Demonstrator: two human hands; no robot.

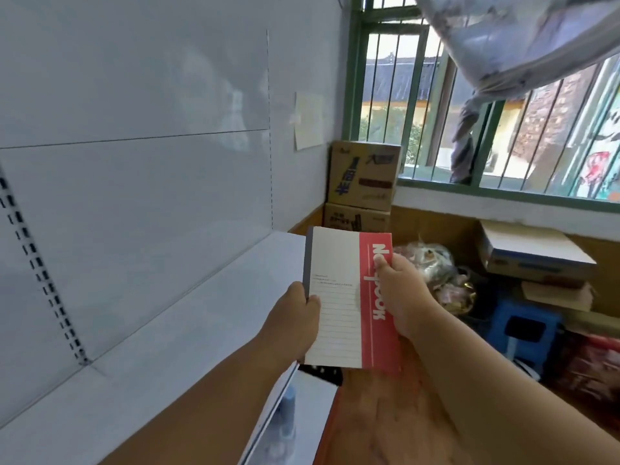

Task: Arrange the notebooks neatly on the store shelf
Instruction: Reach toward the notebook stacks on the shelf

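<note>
A notebook (pixel 339 297) with a white lined cover and a red band reading "Notebook" is held in the air, just off the right front edge of the white store shelf (pixel 161 347). My left hand (pixel 295 320) grips its left spine edge, thumb on the cover. My right hand (pixel 399 293) holds the red right side, thumb pressed on the lettering. The shelf board under my left arm carries nothing that I can see.
The white back panel (pixel 134 196) rises behind the shelf, with a slotted upright at far left. Stacked cardboard boxes (pixel 364 182) stand in the corner under the barred window. Bags, a blue stool (pixel 523 327) and more boxes crowd the floor at right.
</note>
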